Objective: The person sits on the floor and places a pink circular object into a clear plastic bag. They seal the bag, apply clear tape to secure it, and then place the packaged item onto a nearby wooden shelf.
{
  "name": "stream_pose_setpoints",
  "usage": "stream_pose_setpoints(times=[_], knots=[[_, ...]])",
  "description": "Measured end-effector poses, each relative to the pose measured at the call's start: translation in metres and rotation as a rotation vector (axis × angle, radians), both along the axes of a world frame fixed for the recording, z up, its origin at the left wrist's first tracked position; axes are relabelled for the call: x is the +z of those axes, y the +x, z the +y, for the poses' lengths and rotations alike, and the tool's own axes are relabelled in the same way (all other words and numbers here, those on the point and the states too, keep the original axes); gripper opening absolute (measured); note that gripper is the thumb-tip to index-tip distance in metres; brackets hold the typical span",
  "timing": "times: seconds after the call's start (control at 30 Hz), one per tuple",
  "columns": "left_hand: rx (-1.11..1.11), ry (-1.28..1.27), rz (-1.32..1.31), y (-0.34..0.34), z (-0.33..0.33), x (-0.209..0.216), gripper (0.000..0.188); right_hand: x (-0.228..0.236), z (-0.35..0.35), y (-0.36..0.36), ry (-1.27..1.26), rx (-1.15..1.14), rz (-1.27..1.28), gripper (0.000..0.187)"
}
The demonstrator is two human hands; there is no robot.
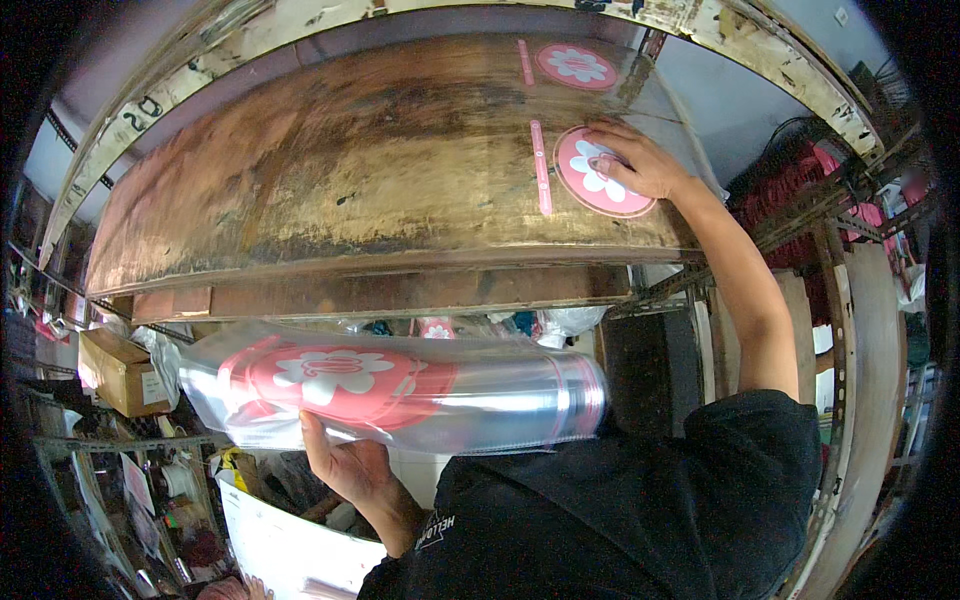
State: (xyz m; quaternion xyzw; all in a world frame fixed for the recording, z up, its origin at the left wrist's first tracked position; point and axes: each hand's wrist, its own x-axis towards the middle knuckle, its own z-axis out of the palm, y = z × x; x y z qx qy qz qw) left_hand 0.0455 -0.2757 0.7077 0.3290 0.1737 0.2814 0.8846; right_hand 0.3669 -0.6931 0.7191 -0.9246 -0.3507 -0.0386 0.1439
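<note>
A roll of clear plastic film, with pink circles and white flowers printed on it, lies across in front of my body. My left hand grips its lower side, one digit up against the pink print and the rest partly hidden. On the worn brown tabletop lies more clear film, hard to make out except for its prints. My right hand rests on a round pink flower print there, fingers stretched out toward the left. A narrow pink strip runs beside that circle. Farther back is another round flower print.
A cream-painted metal frame arches over the table's far side. Metal racking with dark red material stands at the right. At the left are a cardboard box and cluttered shelves. A white board and part of another person's hand show below.
</note>
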Motion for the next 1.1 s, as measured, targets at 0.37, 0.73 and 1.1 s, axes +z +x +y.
stream_pose_setpoints(times=[0.37,0.73,1.1], knots=[[-0.036,-0.030,-0.108,-0.002,0.008,-0.005,0.046,0.003,0.003,0.003,-0.014,0.018,-0.037,0.054],[-0.001,-0.071,-0.110,-0.010,0.013,-0.008,0.043,0.006,0.001,0.001,-0.049,-0.033,-0.014,0.053],[-0.053,-0.095,-0.170,-0.014,0.018,-0.003,0.041,0.043,0.115,-0.047,0.281,0.056,0.266,0.051]])
